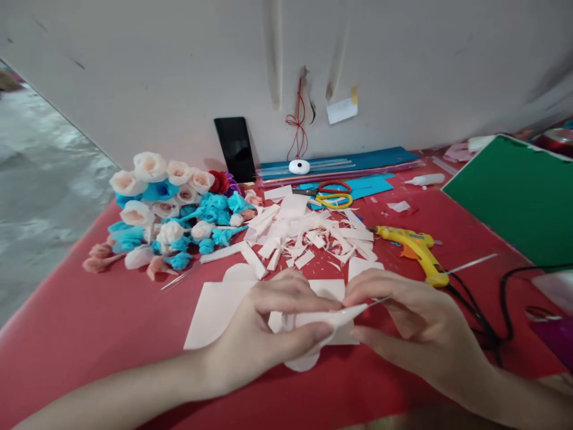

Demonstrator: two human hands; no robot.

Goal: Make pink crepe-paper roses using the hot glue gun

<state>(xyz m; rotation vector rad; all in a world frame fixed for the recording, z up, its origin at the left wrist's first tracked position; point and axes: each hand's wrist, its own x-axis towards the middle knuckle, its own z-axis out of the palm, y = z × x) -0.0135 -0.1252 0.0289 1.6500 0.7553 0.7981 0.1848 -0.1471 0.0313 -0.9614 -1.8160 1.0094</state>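
My left hand (282,322) pinches a rolled cream paper flower (308,322) between thumb and fingers. Its rounded petal edges hang below, and its narrow tip points right. A thin wire (378,300) runs from that tip in among the fingers of my right hand (416,316). That hand's index finger lies by the paper, its thumb a little lower and apart; where exactly the wire is gripped is partly hidden. Beneath both hands lie cream paper sheets (210,313) on the red tabletop (147,334).
Finished paper flowers (150,167) in cream, blue and pink pile up at left. Paper scraps (308,233) and scissors (333,194) lie ahead. A yellow glue gun (416,248) with black cable (504,298) sits at right, before a green board (514,197). A phone (235,149) leans on the wall.
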